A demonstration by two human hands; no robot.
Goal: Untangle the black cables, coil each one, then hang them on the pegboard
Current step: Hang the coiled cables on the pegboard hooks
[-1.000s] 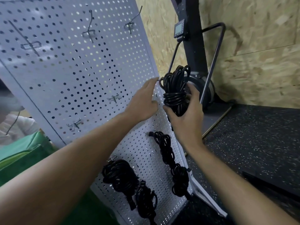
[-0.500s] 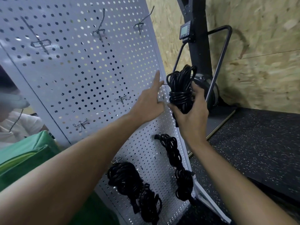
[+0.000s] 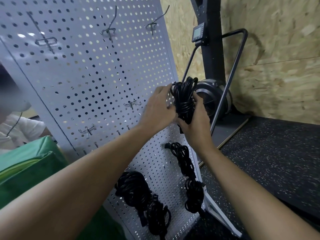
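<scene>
R hand [image 3: 195, 123] grips coiled cable [image 3: 183, 99] at pegboard [image 3: 97, 80] right edge; L hand [image 3: 158, 110] touches top loop, grip unclear: open loop, seat fully on free hook [image 3: 131, 104].

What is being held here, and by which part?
The right hand grips the coiled black cable around its wrapped lower half; the left hand touches its top loops.

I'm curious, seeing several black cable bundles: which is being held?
The upper coil, gripped by the right hand with the left hand at its top; the lower-left bundle and lower-right bundle hang on the pegboard untouched.
</scene>
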